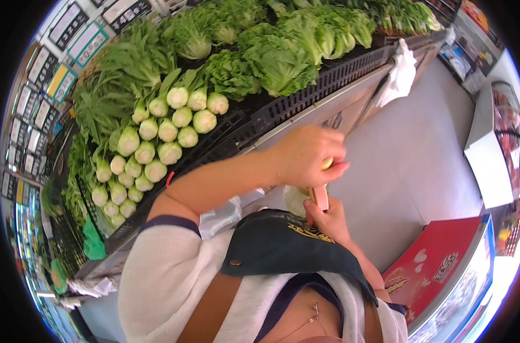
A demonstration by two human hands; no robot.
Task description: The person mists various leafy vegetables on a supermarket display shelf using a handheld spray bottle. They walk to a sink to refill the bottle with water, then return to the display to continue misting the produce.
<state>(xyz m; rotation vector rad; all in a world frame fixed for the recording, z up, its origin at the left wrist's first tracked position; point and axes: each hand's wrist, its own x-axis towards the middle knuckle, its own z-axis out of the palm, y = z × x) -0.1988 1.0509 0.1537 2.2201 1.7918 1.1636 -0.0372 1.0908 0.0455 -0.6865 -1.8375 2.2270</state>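
Observation:
My left hand (313, 156) crosses in front of my chest, its fingers curled around a small yellow object (327, 163) that is mostly hidden. Just below it, my right hand (328, 216) grips a narrow object with a pink ribbed face (320, 198), thumb along its side. Whether the two held pieces belong together I cannot tell. Behind the ribbed object hangs a pale yellowish, rounded thing (296, 200), partly covered and unclear. A dark apron (281, 253) with yellow lettering and brown straps is right below my hands.
Black plastic crates (285, 100) on the stand hold stacked pale-stemmed greens (167, 130) and leafy lettuce (281, 55). White plastic bags (399, 75) hang from its edge. Price signs (41, 68) line the far left. A red freezer (431, 253) stands at right on the grey floor (397, 158).

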